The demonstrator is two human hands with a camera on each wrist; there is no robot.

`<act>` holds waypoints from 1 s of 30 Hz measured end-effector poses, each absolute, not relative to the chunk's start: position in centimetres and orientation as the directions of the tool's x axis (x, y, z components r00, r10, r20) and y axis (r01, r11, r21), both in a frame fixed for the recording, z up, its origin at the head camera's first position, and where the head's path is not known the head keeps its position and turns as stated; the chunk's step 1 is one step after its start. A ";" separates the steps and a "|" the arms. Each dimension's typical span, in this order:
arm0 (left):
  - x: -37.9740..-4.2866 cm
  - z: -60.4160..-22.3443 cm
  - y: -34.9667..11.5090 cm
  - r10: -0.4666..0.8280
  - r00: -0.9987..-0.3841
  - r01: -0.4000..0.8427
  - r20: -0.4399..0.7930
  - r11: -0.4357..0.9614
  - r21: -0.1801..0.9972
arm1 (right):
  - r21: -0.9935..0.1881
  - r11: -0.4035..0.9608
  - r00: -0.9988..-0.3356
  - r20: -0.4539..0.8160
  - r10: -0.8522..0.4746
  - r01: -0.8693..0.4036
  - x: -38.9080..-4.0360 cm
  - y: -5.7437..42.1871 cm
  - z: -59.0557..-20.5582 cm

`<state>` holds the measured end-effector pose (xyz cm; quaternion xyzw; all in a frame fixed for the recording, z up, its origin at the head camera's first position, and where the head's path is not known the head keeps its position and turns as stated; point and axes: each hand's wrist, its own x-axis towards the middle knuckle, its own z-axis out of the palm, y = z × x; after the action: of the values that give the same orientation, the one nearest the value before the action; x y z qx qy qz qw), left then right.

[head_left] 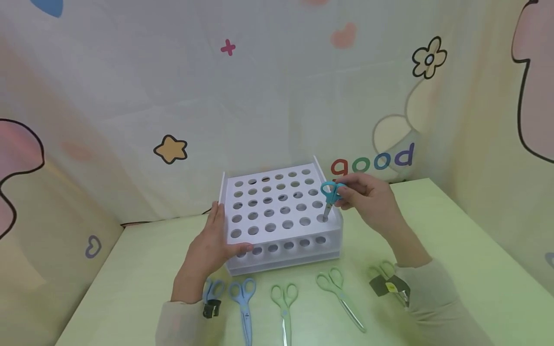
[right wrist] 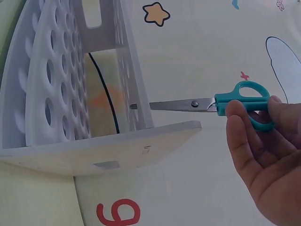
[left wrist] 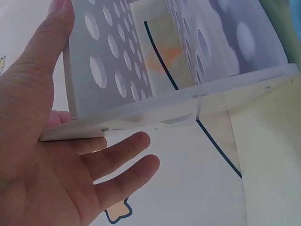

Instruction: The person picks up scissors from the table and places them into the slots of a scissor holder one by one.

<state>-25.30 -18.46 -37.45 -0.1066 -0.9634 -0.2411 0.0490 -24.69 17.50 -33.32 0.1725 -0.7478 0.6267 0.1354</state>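
Observation:
A white rack [head_left: 277, 206] with rows of round holes stands on the table. My left hand [head_left: 207, 245] grips its left side, the thumb over the front top edge; in the left wrist view the thumb lies on the perforated top and the other fingers [left wrist: 127, 150] are beyond the side panel. My right hand [head_left: 368, 197] pinches teal scissors [head_left: 330, 192] by the handle loops. Their blades point down, the tips inside the front right hole. From the right wrist view, the tip of the scissors [right wrist: 174, 105] passes through the top plate while the handles stay outside.
In front of the rack lie blue scissors [head_left: 244, 300], green scissors [head_left: 284, 302] and another green pair [head_left: 337, 290]. Scissors with black pieces on them lie by the left wrist [head_left: 212, 307] and right sleeve [head_left: 389, 284]. A printed curtain [head_left: 259, 96] hangs behind.

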 end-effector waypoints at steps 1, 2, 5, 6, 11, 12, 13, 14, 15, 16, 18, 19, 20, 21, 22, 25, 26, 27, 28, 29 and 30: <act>-25.3 -37.5 -18.4 0.178 -0.974 0.224 0.142 0.862 0.454 | -0.892 0.169 -0.908 0.408 -0.099 -0.419 -24.7 17.5 -33.4; -25.3 -37.5 -18.4 0.176 -0.974 0.221 0.140 0.864 0.452 | -0.894 0.180 -0.911 0.398 -0.106 -0.411 -24.7 17.4 -33.4; -25.4 -37.5 -18.4 0.172 -0.976 0.215 0.135 0.866 0.452 | -0.895 0.211 -0.919 0.376 -0.119 -0.393 -24.7 17.4 -33.4; -25.4 -37.5 -18.4 0.171 -0.976 0.214 0.134 0.865 0.453 | -0.895 0.224 -0.922 0.368 -0.120 -0.387 -24.7 17.4 -33.4; -25.5 -37.5 -18.3 0.164 -0.978 0.204 0.127 0.867 0.455 | -0.908 0.284 -0.951 0.291 -0.105 -0.309 -24.7 17.3 -33.4; -25.5 -37.5 -18.3 0.162 -0.979 0.202 0.126 0.869 0.453 | -0.909 0.295 -0.956 0.276 -0.102 -0.294 -24.7 17.2 -33.4; -25.5 -37.5 -18.3 0.161 -0.979 0.201 0.126 0.869 0.452 | -0.909 0.308 -0.960 0.263 -0.099 -0.281 -24.6 17.1 -33.4; -25.5 -37.5 -18.3 0.161 -0.979 0.202 0.127 0.869 0.452 | -0.909 0.322 -0.964 0.249 -0.093 -0.266 -24.5 17.0 -33.3; -25.5 -37.6 -18.3 0.163 -0.978 0.204 0.128 0.869 0.451 | -0.906 0.337 -0.967 0.240 -0.087 -0.256 -24.5 17.0 -33.3; -25.5 -37.6 -18.3 0.164 -0.978 0.206 0.130 0.868 0.452 | -0.898 0.357 -0.966 0.244 -0.084 -0.258 -24.4 16.9 -33.3; -25.5 -37.6 -18.3 0.164 -0.978 0.206 0.131 0.867 0.454 | -0.877 0.392 -0.960 0.266 -0.083 -0.277 -24.4 16.7 -33.4; -25.5 -37.6 -18.3 0.164 -0.978 0.207 0.131 0.866 0.455 | -0.867 0.411 -0.958 0.273 -0.083 -0.282 -24.4 16.7 -33.4; -25.5 -37.6 -18.3 0.164 -0.978 0.206 0.132 0.867 0.454 | -0.858 0.426 -0.957 0.278 -0.082 -0.286 -24.4 16.6 -33.4; -25.5 -37.6 -18.3 0.162 -0.978 0.205 0.132 0.867 0.454 | -0.850 0.437 -0.955 0.286 -0.084 -0.293 -24.5 16.5 -33.5; -25.5 -37.6 -18.3 0.160 -0.978 0.203 0.131 0.867 0.456 | -0.843 0.447 -0.952 0.292 -0.087 -0.299 -24.5 16.4 -33.6; -25.5 -37.6 -18.3 0.158 -0.979 0.201 0.130 0.868 0.455 | -0.836 0.470 -0.958 0.272 -0.093 -0.283 -24.6 16.2 -33.8; -25.5 -37.6 -18.3 0.158 -0.979 0.201 0.131 0.867 0.456 | -0.834 0.475 -0.959 0.268 -0.095 -0.280 -24.6 16.2 -33.8; -25.5 -37.6 -18.3 0.158 -0.979 0.201 0.131 0.867 0.457 | -0.832 0.479 -0.959 0.266 -0.098 -0.279 -24.6 16.2 -33.9; -25.5 -37.6 -18.3 0.158 -0.979 0.201 0.131 0.866 0.457 | -0.829 0.485 -0.959 0.263 -0.101 -0.279 -24.6 16.1 -33.9; -25.5 -37.6 -18.3 0.158 -0.979 0.201 0.132 0.867 0.456 | -0.826 0.491 -0.960 0.261 -0.103 -0.277 -24.7 16.1 -34.0; -25.5 -37.6 -18.3 0.159 -0.978 0.203 0.133 0.866 0.458 | -0.823 0.495 -0.960 0.259 -0.106 -0.277 -24.7 16.1 -34.0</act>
<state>-25.49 -18.30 -37.55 -0.0937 -0.9648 -0.2415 0.0452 -24.67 16.09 -34.00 0.1113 -0.8603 0.4898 0.0873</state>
